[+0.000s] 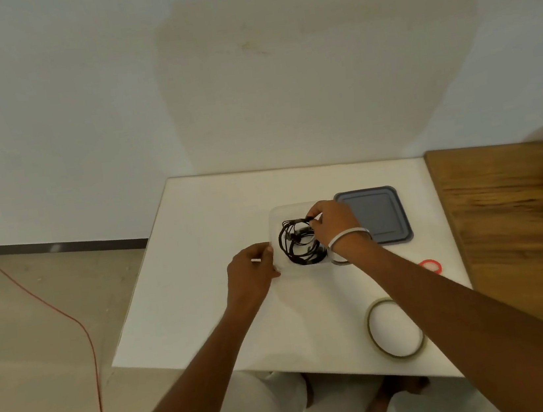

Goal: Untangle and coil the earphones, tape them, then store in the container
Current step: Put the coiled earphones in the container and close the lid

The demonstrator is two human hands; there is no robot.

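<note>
Gripping the container (280, 267) at its left edge, the left hand (249, 274) steadies it; the right hand (333, 223) pinches the coiled earphones (297, 242) inside, near the grey lid (376, 216) on the tabletop (200, 249).

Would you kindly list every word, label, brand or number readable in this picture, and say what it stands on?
None can be read.
Grey lid: no print shows.
Clear container holding the black earphones: no label shows.
Tape roll: no print shows.
White wristband: too small to tell.
</note>
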